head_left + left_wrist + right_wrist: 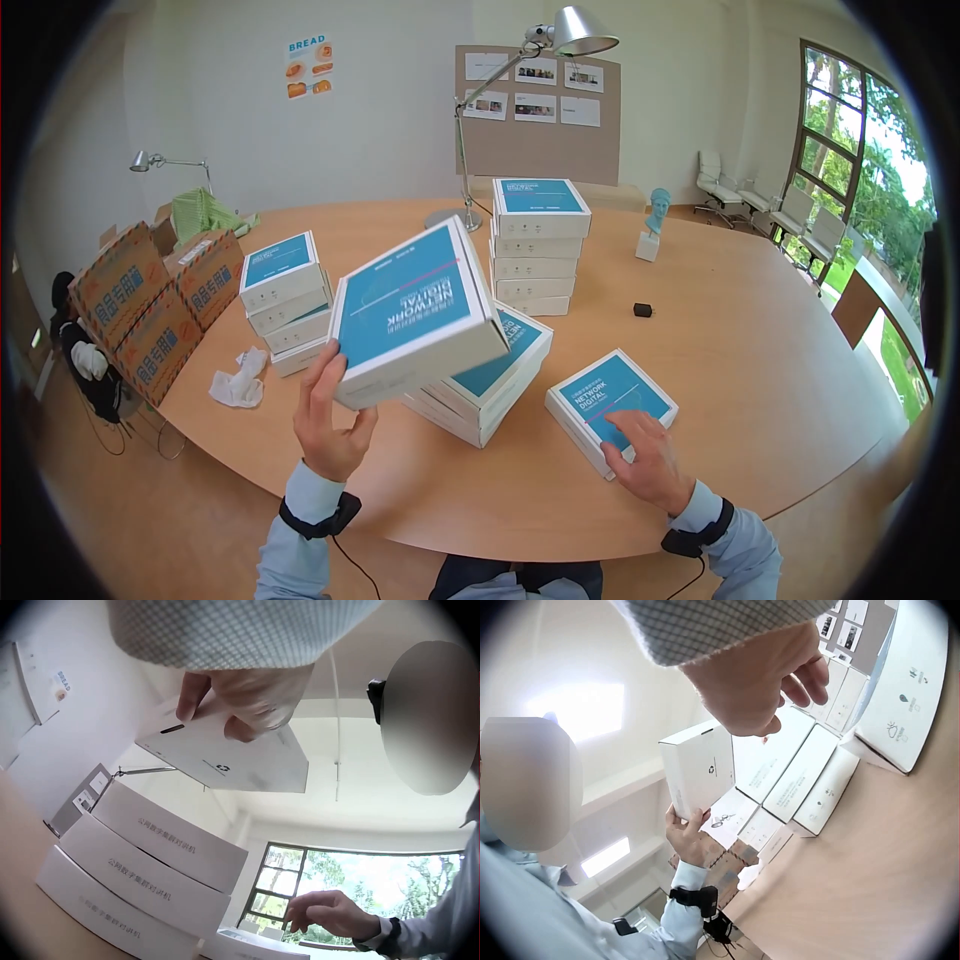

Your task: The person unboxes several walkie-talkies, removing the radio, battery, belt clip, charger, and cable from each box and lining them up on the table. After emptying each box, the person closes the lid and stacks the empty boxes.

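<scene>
My left hand (335, 425) grips a white box with a blue "NETWORK DIGITAL" lid (415, 300) by its near left corner and holds it tilted in the air. Below it, partly hidden, is a stack of similar boxes (495, 400); three white sides of this stack (146, 874) show in the left wrist view. A single box (605, 395) lies flat on the table to the right. Over its near right part hovers my right hand (655, 460), with loosely bent fingers (810, 679) and nothing in its grasp.
More boxes stand in a tall stack (540, 265) at the back and a leaning stack (280, 300) at left, beside crumpled white tissue (238, 380). A desk lamp (580, 35), a black adapter (643, 310), a blue bust (655, 225) and brown cartons (155, 320) surround them.
</scene>
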A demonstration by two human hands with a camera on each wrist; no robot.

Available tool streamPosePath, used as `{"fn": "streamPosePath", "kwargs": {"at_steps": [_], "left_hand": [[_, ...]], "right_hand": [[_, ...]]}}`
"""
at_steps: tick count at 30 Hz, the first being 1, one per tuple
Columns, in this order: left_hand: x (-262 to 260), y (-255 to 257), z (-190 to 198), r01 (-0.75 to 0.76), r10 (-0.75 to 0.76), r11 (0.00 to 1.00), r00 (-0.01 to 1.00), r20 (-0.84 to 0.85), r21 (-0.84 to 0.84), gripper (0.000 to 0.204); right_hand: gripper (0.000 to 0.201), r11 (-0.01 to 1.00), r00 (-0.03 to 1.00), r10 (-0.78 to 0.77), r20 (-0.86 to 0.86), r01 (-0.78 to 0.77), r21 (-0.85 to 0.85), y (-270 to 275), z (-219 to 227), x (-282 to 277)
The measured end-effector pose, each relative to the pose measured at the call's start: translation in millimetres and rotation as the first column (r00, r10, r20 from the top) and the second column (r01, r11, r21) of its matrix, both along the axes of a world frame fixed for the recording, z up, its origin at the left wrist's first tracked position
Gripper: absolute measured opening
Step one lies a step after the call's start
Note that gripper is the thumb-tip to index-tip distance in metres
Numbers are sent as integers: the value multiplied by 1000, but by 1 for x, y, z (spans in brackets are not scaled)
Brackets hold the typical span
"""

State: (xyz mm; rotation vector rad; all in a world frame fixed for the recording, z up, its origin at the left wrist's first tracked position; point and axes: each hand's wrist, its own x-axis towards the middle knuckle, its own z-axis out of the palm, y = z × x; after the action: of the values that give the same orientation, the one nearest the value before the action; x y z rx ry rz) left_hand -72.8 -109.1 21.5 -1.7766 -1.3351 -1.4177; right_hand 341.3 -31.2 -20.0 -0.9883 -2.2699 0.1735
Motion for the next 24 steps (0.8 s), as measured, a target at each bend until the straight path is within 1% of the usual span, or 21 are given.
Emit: {"fn": "streamPosePath", "kwargs": {"at_steps": [1, 2, 3, 4, 5, 7, 8, 9, 10, 11, 13, 15, 16, 17, 18, 19, 20, 21, 22, 23, 24], "left_hand": [[0, -9, -1, -1, 1, 1000, 1000, -2, -2, 67], [0, -18, -3, 22, -21, 1000, 996, -81, 19, 66], [0, -26, -6, 48, -41, 998, 986, -161, 37, 65], [-3, -35, -12, 68, -62, 997, 983, -174, 33, 62], [-6, -43, -18, 70, -64, 997, 982, -178, 27, 62], [-10, -61, -31, 124, -121, 992, 980, -160, 11, 58], [-11, -71, -36, 125, -127, 992, 980, -153, -26, 58], [-13, -77, -40, 120, -124, 992, 980, -155, -36, 58], [-14, -84, -43, 157, -160, 987, 980, -120, -38, 58], [-16, -90, -47, 189, -191, 981, 978, -83, -39, 59], [-30, -99, -52, 136, -144, 987, 986, -89, -84, 62], [-44, -101, -52, -17, 7, 996, 994, -112, -84, 53], [-54, -101, -53, -46, 36, 994, 994, -106, -99, 53], [-65, -99, -54, -200, 177, 966, 974, -141, -166, 46], [-73, -102, -58, -345, 307, 911, 933, -185, -225, 39], [-76, -107, -65, -362, 324, 903, 928, -185, -232, 39], [-77, -109, -70, -271, 320, 925, 934, 161, -268, 34], [-76, -111, -73, -171, 286, 948, 825, 488, -267, 30], [-71, -113, -75, -149, 255, 959, 823, 508, -241, 27], [-66, -117, -75, -154, 266, 956, 816, 513, -250, 27], [-60, -122, -74, -142, 251, 948, 886, 390, -286, 25]], "right_hand": [[45, 983, 990, 35, -136, -59, -176, 2, 5, -4], [45, 982, 990, 37, -137, -61, -177, 5, 11, -9], [48, 899, 928, 64, -368, -214, -383, 8, 17, -16], [51, 755, 816, 24, -578, -394, -525, 9, 24, -23], [51, 752, 813, 19, -582, -395, -527, 7, 37, -31], [61, 441, 659, -87, -747, -647, -622, 1, 68, -50], [61, 435, 656, -92, -749, -650, -623, -1, 74, -59], [65, 358, 686, -28, -727, -673, -648, -2, 78, -69], [69, 275, 707, 41, -706, -687, -673, -5, 78, -79], [69, 258, 707, 41, -706, -690, -676, -5, 70, -90], [65, 89, 795, 189, -577, -599, -796, -8, 47, -114], [64, 37, 772, 199, -604, -622, -783, -25, 38, -142], [62, 4, 795, 130, -593, -598, -801, -33, 38, -155], [61, -26, 815, 61, -577, -576, -817, -40, 37, -167], [49, 18, 785, 0, -620, -619, -785, -43, 21, -180], [49, 1, 787, 11, -617, -618, -787, -43, 14, -192], [44, -5, 785, -63, -616, -617, -787, -43, 8, -203], [39, -8, 781, -141, -609, -616, -788, -45, 6, -213], [32, -21, 750, -252, -612, -636, -771, -50, 10, -223], [32, -32, 757, -252, -603, -629, -777, -45, -1, -229], [32, 17, 730, -278, -624, -646, -763, -35, -21, -237]]}}
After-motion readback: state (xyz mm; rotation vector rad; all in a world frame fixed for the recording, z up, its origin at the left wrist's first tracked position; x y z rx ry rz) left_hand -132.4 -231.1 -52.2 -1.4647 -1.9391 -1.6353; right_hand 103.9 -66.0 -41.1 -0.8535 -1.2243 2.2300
